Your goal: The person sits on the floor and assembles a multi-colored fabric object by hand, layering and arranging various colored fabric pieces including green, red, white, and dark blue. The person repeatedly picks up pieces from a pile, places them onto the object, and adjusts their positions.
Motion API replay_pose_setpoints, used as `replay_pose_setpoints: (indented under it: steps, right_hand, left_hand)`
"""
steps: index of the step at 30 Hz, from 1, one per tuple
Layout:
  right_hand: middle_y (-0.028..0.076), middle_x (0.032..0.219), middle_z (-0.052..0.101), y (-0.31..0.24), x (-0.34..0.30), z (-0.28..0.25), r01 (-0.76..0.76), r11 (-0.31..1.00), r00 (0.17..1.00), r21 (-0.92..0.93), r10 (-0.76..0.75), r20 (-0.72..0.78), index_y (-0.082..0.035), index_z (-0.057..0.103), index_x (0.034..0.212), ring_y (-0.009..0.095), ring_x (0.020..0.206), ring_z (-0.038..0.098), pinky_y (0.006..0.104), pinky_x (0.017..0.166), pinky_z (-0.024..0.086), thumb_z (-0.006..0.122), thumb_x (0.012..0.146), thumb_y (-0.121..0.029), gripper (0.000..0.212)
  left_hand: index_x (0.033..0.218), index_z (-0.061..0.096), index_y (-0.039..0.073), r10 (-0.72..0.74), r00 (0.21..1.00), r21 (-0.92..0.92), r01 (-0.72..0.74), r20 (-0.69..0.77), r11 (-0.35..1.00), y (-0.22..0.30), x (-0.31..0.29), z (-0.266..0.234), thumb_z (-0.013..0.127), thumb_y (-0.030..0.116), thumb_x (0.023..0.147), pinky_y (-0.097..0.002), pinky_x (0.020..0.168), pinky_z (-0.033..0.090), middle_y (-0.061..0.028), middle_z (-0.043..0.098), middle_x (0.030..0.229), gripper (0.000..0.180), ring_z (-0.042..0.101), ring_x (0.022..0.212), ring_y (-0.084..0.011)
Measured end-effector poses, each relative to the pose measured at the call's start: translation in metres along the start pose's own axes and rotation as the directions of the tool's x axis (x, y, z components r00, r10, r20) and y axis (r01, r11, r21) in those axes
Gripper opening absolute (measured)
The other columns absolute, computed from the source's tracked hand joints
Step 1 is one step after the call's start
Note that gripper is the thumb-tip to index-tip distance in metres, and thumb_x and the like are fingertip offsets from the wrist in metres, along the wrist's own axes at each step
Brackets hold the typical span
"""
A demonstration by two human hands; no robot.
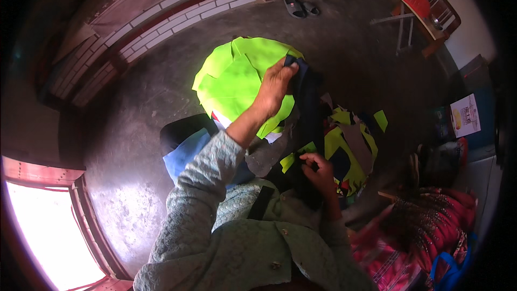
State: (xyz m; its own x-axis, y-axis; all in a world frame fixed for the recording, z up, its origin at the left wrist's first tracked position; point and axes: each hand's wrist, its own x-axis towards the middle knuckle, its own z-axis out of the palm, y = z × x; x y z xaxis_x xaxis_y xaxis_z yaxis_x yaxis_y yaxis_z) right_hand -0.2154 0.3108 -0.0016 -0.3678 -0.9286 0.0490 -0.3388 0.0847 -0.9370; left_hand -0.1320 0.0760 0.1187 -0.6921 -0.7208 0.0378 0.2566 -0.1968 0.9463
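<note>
Head view: left hand [276,83] is extended forward, fingers pinched on the upper end of a dark fabric strip [308,109]. Just left of those fingers lies a stack of neon green fabric pieces [237,78]. Right hand [318,171] is nearer the body, fingers curled shut on the strip's lower end; mixed scraps [353,148] lie just right of them.
</note>
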Motion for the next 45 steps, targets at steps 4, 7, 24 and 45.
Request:
replay_pose_setpoints:
  steps: [4, 7, 24, 45]
  right_hand:
    - [0.001, 0.072, 0.056, -0.001, 0.002, 0.000, 0.024, 1.000, 1.000, 0.002, -0.024, -0.010, -0.005, 0.063, 0.099, 0.010, 0.068, 0.053, 0.0248, 0.064, 0.043, 0.062, 0.074, -0.003, 0.025]
    - [0.001, 0.074, 0.057, 0.001, 0.003, -0.002, 0.028, 0.999, 1.000, 0.037, -0.028, -0.008, -0.005, 0.063, 0.100, 0.010, 0.069, 0.054, 0.0244, 0.065, 0.043, 0.063, 0.074, -0.003, 0.025]
    - [0.001, 0.075, 0.059, 0.000, 0.013, -0.002, -0.002, 0.999, 0.999, 0.036, 0.003, -0.035, -0.002, 0.063, 0.095, 0.009, 0.069, 0.054, 0.0239, 0.066, 0.044, 0.065, 0.075, -0.005, 0.020]
    - [0.002, 0.076, 0.061, 0.002, 0.011, 0.002, -0.119, 0.989, 0.991, 0.087, 0.123, -0.047, -0.002, 0.063, 0.093, 0.009, 0.070, 0.055, 0.0246, 0.068, 0.044, 0.066, 0.076, -0.005, 0.018]
  left_hand:
    - [0.099, 0.054, 0.004, 0.044, 0.999, -0.065, -0.043, 0.020, 0.997, 0.015, 0.043, 0.002, 0.050, 0.024, 0.090, -0.0278, 0.066, 0.046, -0.0022, 0.057, 0.085, 0.022, 0.054, 0.074, -0.0128]
    - [0.101, 0.054, 0.006, 0.112, 0.993, -0.200, -0.103, 0.035, 0.974, 0.034, 0.071, 0.000, 0.050, 0.020, 0.090, -0.0302, 0.068, 0.049, -0.0034, 0.059, 0.088, 0.017, 0.058, 0.077, -0.0143]
    - [0.117, 0.045, -0.007, 0.005, 0.987, -0.537, -0.091, -0.160, 0.839, 0.022, 0.114, -0.166, 0.043, 0.018, 0.092, -0.0495, 0.101, 0.036, -0.0231, 0.053, 0.120, 0.035, 0.049, 0.114, -0.0366]
    - [0.101, 0.053, -0.004, 0.064, 0.913, -0.210, -0.161, -0.404, 0.964, -0.008, 0.065, -0.202, 0.045, 0.002, 0.087, -0.0356, 0.076, 0.053, -0.0155, 0.061, 0.098, 0.017, 0.062, 0.089, -0.0279]
